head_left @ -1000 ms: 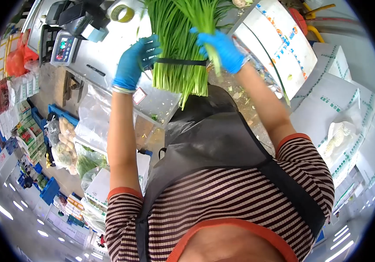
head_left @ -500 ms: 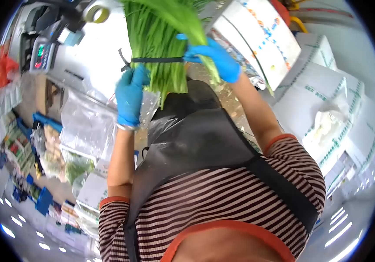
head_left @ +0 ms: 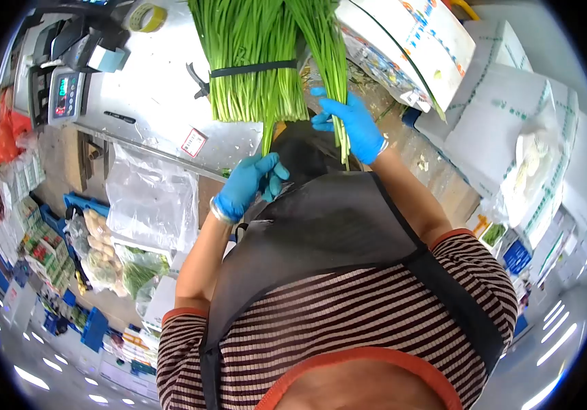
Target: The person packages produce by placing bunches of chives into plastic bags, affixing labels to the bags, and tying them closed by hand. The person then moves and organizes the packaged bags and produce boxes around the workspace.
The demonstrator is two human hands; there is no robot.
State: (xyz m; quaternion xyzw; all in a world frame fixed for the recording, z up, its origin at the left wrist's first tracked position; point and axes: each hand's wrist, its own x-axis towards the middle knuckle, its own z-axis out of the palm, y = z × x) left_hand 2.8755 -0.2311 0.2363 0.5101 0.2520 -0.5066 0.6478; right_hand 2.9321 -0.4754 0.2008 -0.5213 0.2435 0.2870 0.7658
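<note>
A large bunch of garlic chives point(head_left: 246, 41) lies on the metal table, cinched by a black strap point(head_left: 256, 68) with loose ends at its left. My left hand point(head_left: 247, 184), in a blue glove, has its fingers curled at the lower ends of a few stalks point(head_left: 267, 137) hanging past the bunch's cut edge. Also gloved in blue, my right hand point(head_left: 355, 126) is closed around a smaller, loose bundle of garlic chives point(head_left: 334, 75) to the right of the strapped bunch. The upper leaves of both run out of view.
A scale with a lit display point(head_left: 66, 96) stands on the table point(head_left: 150, 96) at left, near a roll of tape point(head_left: 147, 18), a black pen point(head_left: 119, 117) and a label point(head_left: 194, 142). A printed white foam box point(head_left: 430, 41) is at right. Clear plastic bags point(head_left: 150, 198) hang off the table's front edge.
My left hand has left the strap and moved down and right to the stalk ends. My right hand has lowered with its bundle, away from the strapped bunch. The view has shifted slightly.
</note>
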